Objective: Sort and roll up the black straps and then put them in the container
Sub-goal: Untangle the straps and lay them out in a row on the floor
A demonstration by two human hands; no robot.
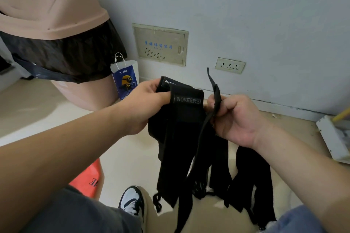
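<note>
Black elastic straps hang in a loose bunch between both hands, above the person's lap and shoe, their free ends trailing down to the pale floor. The left hand is closed around the top ends of the wide bands, thumb pressed over a white "BOKEERS" label. The right hand is curled shut on a narrower strip, pinching it so one end sticks up above the fist.

Judging by this, the task is at its start: the person appears to be separating one strap from the tangle. Nothing looks rolled yet, and every strap still needs sorting, winding and stowing. No obvious container for them can be picked out; an orange object at the lower left is too cropped to identify.

The room is a corner with a pale blue-grey wall. A tan swing-lid bin lined with a black bag stands to the left, a small blue gift bag beside it. A beige wall panel and a socket sit low on the wall.
</note>
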